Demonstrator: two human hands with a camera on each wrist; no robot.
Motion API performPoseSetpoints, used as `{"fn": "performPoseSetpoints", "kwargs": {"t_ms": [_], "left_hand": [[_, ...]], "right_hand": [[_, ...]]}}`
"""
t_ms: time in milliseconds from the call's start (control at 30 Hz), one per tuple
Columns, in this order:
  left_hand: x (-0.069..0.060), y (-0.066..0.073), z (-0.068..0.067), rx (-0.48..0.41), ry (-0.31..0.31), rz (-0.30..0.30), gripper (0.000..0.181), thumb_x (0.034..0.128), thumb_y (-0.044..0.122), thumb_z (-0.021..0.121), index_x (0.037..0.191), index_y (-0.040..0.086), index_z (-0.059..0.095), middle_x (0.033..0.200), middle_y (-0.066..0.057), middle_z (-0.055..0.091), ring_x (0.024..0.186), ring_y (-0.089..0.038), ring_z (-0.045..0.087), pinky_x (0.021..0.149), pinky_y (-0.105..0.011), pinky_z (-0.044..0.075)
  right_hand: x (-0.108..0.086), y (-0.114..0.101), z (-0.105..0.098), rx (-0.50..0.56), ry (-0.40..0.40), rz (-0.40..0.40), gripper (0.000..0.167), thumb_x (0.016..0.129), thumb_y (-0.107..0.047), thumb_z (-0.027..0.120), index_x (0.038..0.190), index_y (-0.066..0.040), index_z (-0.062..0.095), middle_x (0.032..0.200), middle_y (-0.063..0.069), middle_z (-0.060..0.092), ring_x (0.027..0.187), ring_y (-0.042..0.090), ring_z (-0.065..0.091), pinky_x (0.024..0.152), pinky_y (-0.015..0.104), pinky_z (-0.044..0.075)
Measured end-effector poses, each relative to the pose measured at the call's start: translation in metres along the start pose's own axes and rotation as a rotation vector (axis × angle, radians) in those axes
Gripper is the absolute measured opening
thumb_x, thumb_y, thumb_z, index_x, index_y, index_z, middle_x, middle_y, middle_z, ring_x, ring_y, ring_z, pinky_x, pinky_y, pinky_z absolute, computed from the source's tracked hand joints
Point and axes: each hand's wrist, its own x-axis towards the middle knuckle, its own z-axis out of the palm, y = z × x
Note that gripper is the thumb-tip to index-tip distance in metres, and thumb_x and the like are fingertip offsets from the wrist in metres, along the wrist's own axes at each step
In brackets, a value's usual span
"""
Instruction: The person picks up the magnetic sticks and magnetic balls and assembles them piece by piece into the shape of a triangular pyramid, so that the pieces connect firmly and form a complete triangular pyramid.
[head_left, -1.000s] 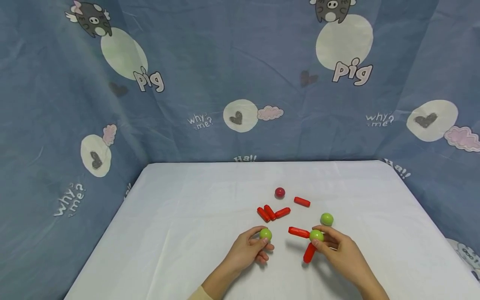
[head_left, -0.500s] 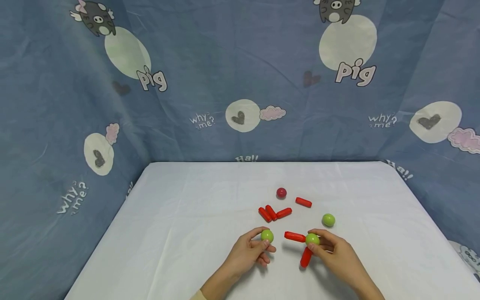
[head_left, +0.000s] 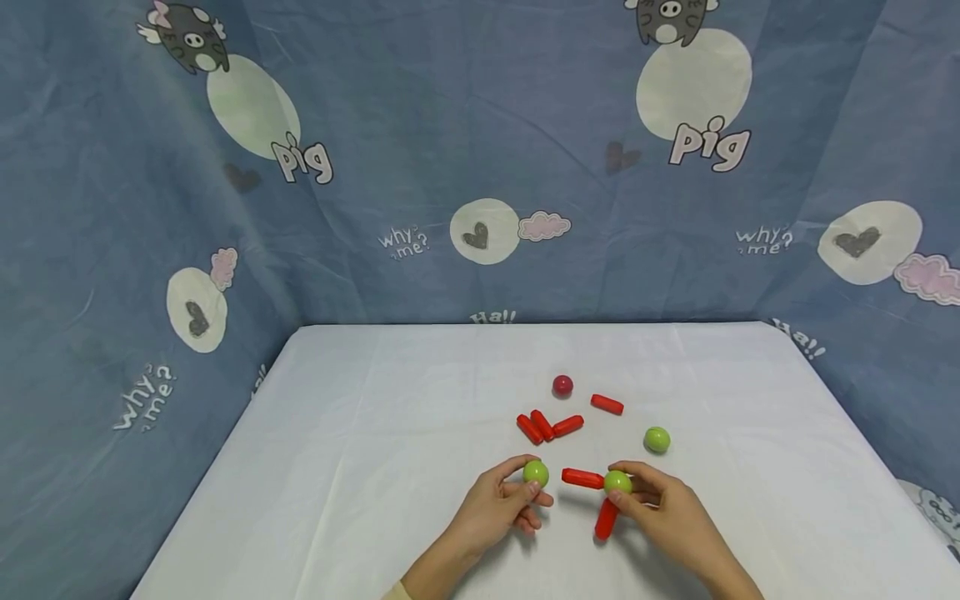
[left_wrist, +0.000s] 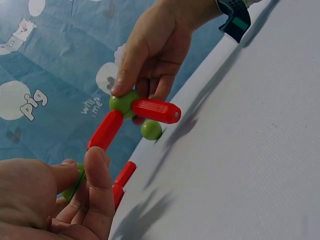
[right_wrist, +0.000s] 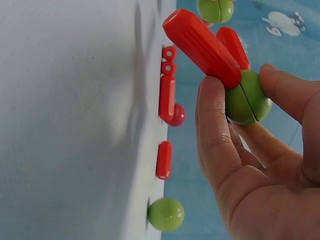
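Note:
My left hand pinches a green ball between thumb and fingers above the table. To its right, my right hand grips a second green ball that has two red rods joined to it. One red rod points left toward the ball in my left hand, with a gap between them. The other red rod slants down toward the front. In the right wrist view, thumb and fingers hold the joined green ball on both sides, and its seam shows.
Beyond the hands, several loose red rods lie in a cluster, and another red rod lies apart. A dark red ball sits farther back. A loose green ball rests behind my right hand. A white cloth covers the table.
My right hand has moved left and slightly toward the front with the joined ball and rods, narrowing the gap to the left hand's ball. The left hand has stayed nearly still.

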Motion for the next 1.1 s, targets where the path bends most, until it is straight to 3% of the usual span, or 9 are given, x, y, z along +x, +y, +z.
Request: {"fn": "performPoseSetpoints", "kwargs": {"t_ms": [1100], "left_hand": [[-0.0019,0.001,0.0061,0.034,0.025,-0.029,0.048,0.0996,0.016,0.066,0.145,0.007,0.053,0.094,-0.014,0.078,0.056,-0.009,0.064,0.057,-0.021,0.057]], "right_hand": [[-0.0001,-0.0008,0.0082,0.008,-0.005,-0.007,0.038,0.089,-0.03,0.08,0.123,-0.018,0.07,0.101,-0.002,0.074,0.095,0.015,0.073,0.077,0.029,0.058]]}}
